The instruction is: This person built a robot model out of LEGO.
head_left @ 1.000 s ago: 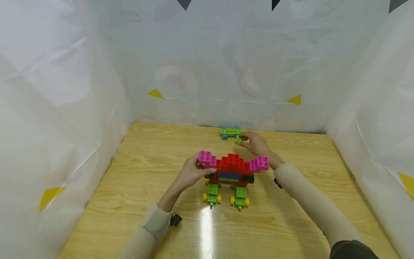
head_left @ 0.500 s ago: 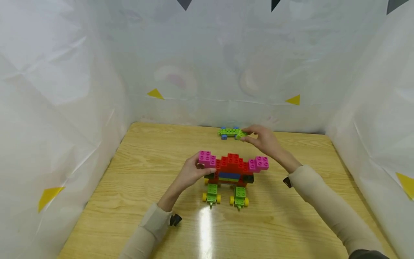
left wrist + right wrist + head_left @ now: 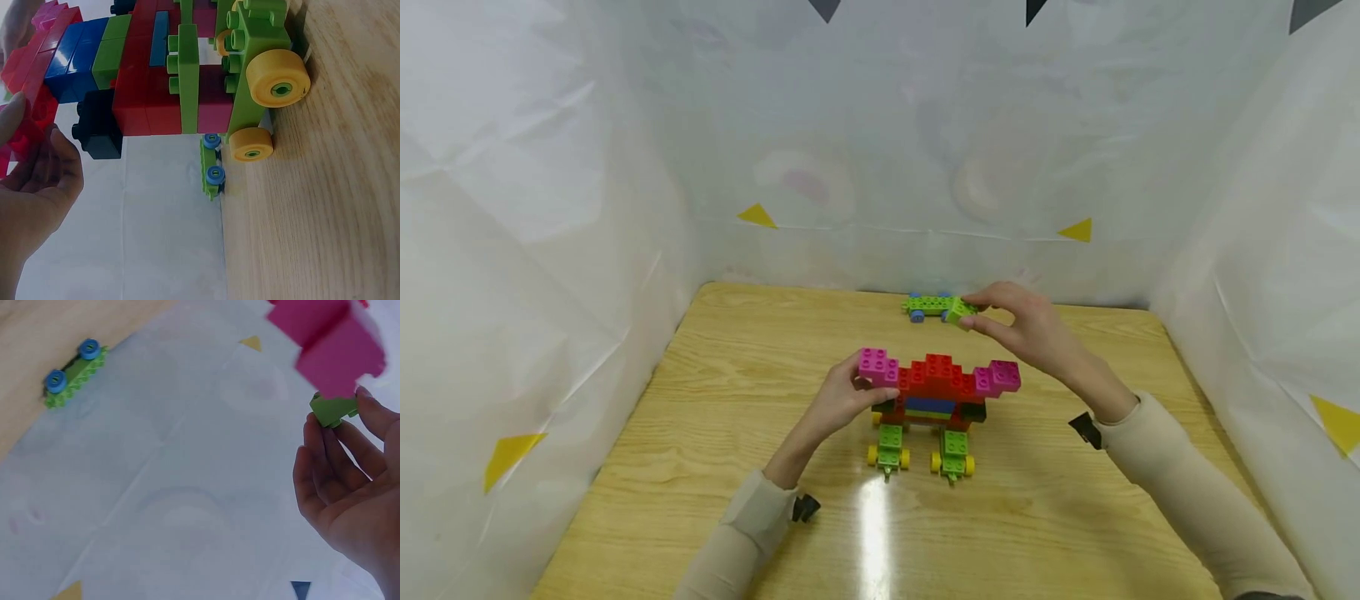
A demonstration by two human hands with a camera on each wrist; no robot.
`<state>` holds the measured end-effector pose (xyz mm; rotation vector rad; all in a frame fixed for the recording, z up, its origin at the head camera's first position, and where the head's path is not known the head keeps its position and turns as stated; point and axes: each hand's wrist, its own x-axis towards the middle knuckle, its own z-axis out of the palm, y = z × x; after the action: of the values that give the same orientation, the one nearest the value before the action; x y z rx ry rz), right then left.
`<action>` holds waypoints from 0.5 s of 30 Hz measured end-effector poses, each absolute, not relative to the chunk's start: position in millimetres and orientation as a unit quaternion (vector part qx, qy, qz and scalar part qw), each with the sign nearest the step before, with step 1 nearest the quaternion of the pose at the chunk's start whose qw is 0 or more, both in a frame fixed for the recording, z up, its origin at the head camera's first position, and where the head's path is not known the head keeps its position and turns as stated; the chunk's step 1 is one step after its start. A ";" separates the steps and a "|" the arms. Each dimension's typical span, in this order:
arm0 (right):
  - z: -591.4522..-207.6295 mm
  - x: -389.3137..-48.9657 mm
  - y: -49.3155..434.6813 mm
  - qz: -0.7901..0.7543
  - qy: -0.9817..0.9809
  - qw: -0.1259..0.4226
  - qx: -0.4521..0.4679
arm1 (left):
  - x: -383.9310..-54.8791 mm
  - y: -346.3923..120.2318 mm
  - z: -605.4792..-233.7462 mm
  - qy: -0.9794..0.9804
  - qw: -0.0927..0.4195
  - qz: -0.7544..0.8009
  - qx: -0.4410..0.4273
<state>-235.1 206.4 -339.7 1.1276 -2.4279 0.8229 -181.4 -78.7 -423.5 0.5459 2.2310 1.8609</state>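
A build of toy bricks [image 3: 934,383] stands upright on yellow-wheeled green bases, its red top stepped and its two pink arms spread sideways. My left hand [image 3: 835,402] grips the pink bricks [image 3: 874,365] at the left arm's end. In the left wrist view, the thumb and fingers curl round that end. Behind the build, my right hand [image 3: 1036,329] pinches a small light-green brick [image 3: 959,312] between thumb and fingertips. The right wrist view shows the same green brick [image 3: 333,411] raised beside a pink arm [image 3: 340,350] of the build.
A green wheeled base [image 3: 927,305] with blue wheels stands at the table's back edge; the held brick overlaps it in the head view. White sheeting [image 3: 887,167] walls in the back and sides of the wooden table [image 3: 760,350].
My right hand has moved rightward and up with the green brick, away from behind the build's right arm. The left hand keeps its grip, and the build stays in place.
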 end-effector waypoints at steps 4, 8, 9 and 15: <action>-328.1 -219.9 203.8 0.283 -0.839 0.181 0.428 | -181.4 -78.3 -423.7 0.750 0.095 0.629 0.182; -321.9 -207.2 198.3 0.263 -0.833 0.176 0.454 | -183.2 -78.1 -425.1 0.752 0.094 0.626 0.181; -321.6 -204.8 196.5 0.256 -0.833 0.175 0.458 | -183.9 -78.0 -425.6 0.754 0.094 0.625 0.181; -326.5 -199.4 187.5 0.225 -0.836 0.164 0.472 | -187.4 -77.9 -428.0 0.754 0.091 0.624 0.181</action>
<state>-199.4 187.5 -326.5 1.3456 -2.3839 0.6418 -187.4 -77.9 -428.0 0.5363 2.2412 1.8550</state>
